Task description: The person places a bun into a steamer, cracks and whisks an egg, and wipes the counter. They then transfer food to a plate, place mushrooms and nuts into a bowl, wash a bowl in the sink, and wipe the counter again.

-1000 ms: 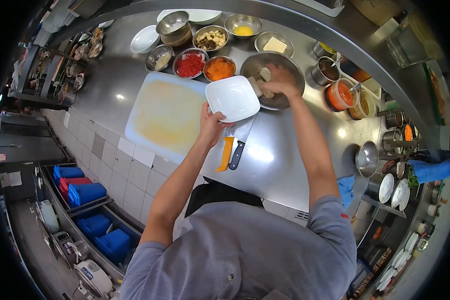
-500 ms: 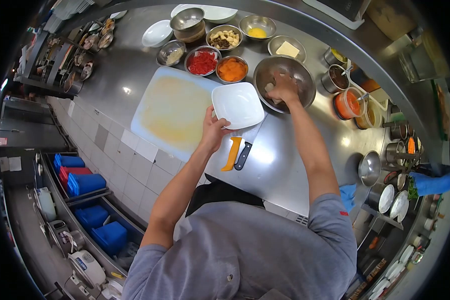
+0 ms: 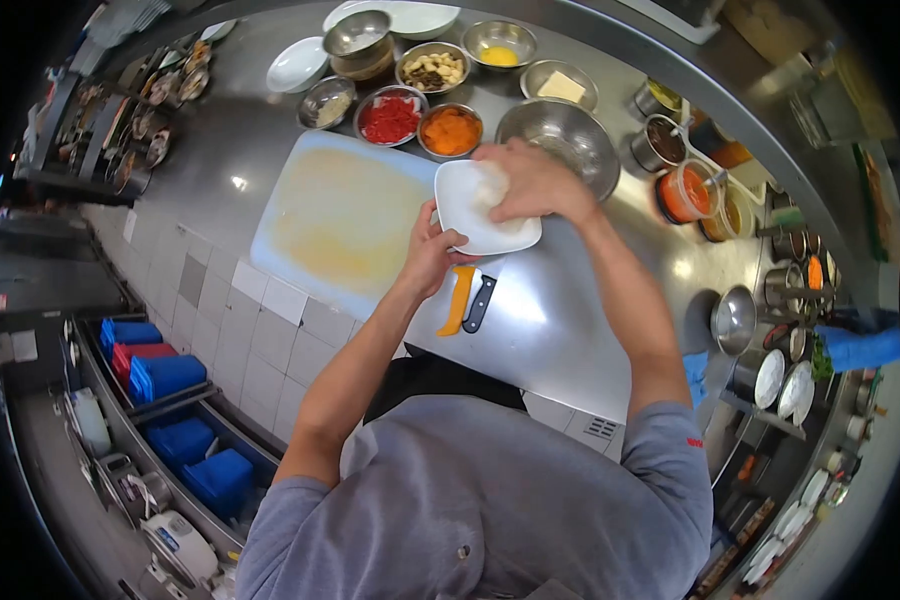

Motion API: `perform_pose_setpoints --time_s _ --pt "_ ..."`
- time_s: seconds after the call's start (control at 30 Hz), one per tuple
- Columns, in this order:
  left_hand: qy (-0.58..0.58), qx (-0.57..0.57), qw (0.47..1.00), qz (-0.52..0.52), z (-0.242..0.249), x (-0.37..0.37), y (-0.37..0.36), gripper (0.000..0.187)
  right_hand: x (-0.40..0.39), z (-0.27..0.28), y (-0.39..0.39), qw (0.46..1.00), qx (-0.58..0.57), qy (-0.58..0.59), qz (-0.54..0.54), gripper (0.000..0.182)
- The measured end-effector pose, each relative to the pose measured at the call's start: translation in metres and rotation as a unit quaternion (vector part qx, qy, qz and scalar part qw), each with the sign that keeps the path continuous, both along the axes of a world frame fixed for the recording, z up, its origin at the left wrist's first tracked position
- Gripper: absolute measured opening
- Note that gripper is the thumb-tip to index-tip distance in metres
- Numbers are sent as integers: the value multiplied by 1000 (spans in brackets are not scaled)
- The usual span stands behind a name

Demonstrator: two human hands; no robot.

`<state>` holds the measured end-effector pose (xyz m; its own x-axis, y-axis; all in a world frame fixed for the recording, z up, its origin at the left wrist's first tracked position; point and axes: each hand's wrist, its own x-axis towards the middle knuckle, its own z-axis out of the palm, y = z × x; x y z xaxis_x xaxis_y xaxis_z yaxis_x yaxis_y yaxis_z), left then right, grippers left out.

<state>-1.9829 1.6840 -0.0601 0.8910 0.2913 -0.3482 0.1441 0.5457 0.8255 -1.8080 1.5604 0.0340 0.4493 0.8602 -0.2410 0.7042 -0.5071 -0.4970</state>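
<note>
My left hand (image 3: 438,252) grips the near left rim of a white square bowl (image 3: 466,228) and holds it over the steel counter. Fingers curled downward, my right hand (image 3: 538,182) is over the bowl's right side, blurred by motion. Pale, whitish food (image 3: 490,186) shows at its fingertips inside the bowl; its kind is too smeared to make out. Just behind that hand stands a large steel mixing bowl (image 3: 602,150), partly covered by it. Two knives, one with a yellow handle (image 3: 457,302) and one with a black handle (image 3: 481,304), lie below the white bowl.
A white cutting board (image 3: 300,215) with yellowish stains lies left of the bowl. Behind are steel bowls of red strips (image 3: 390,118), orange slices (image 3: 451,131), mushrooms (image 3: 433,70), egg yolk (image 3: 500,55) and a pale block (image 3: 562,87). Sauce containers (image 3: 686,192) line the right.
My right hand has come out of the large steel bowl, moving left over the white bowl with pale food. My left hand still holds the white bowl, now turned slightly.
</note>
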Motion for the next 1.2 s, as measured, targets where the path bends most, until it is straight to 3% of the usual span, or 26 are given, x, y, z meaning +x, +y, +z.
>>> perform_pose_setpoints --time_s 0.07,0.17,0.3,0.43,0.53,0.63,0.73,0.83,0.9,0.97,1.0,1.07,1.13,1.2 --pt "-20 -7 1000 -19 1 0 -2 69 -19 -3 -7 999 43 -22 3 78" --pt "-45 -32 998 -36 -3 -7 -6 73 -27 -2 -46 965 247 -50 -76 57" --pt "-58 -63 993 -79 -3 -16 -10 76 -60 1 -114 955 170 -44 -240 14" --pt "-61 -100 980 -160 2 -18 -32 75 -127 -28 -135 938 211 -105 -254 6" --pt "-76 -107 962 -240 -10 -18 -53 73 -164 -14 -168 879 266 -48 -392 9" --pt "-63 -119 948 -289 -1 -28 -80 76 -184 -55 -259 769 260 -176 -557 21" --pt "-40 -96 939 -328 -5 -39 -104 75 -203 -138 -360 598 128 -404 -680 35" --pt "-23 -91 925 -368 0 -46 -132 74 -221 -205 -424 554 -55 -372 -743 47" --pt "-37 -97 912 -397 3 -48 -164 75 -232 -253 -466 614 -3 -376 -694 42" --pt "-41 -79 899 -428 10 -48 -202 76 -231 -219 -481 662 10 -166 -731 47" --pt "-41 -74 892 -443 12 -49 -224 76 -227 -243 -502 677 53 -242 -693 44" --pt "-40 -65 886 -457 15 -53 -276 77 -227 -248 -522 664 146 -253 -688 44" --pt "-64 -60 872 -482 22 -59 -338 78 -246 -203 -524 630 103 -306 -706 42" --pt "-73 -50 862 -499 28 -72 -401 78 -283 -169 -541 536 187 -374 -733 43"
